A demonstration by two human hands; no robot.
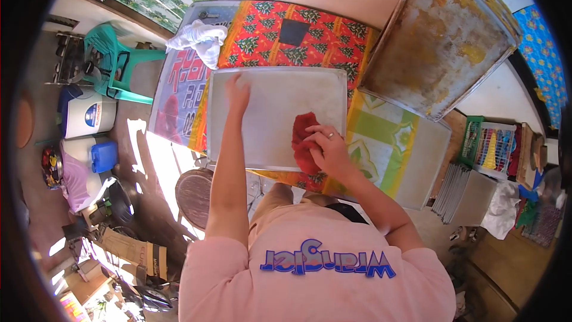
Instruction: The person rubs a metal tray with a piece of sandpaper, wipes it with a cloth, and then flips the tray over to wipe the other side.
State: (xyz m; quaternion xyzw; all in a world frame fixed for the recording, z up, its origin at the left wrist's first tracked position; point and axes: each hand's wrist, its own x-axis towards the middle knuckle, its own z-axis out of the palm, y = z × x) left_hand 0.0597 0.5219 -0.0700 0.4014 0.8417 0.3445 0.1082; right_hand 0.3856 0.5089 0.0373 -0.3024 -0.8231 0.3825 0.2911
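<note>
1. The right hand presses down on a red cloth, fingers curled over it and gripping it, at the near right part of a pale metal tray.
2. The left hand lies flat on the tray's far left part, fingers spread, holding nothing.
3. The tray rests on a patterned tablecloth; a white rag lies just beyond it.

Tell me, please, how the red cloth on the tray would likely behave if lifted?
The red cloth lies bunched and creased under the right hand, so it would probably droop limply. It looks thin, so likely light. On the smooth metal tray it should slide easily.
</note>
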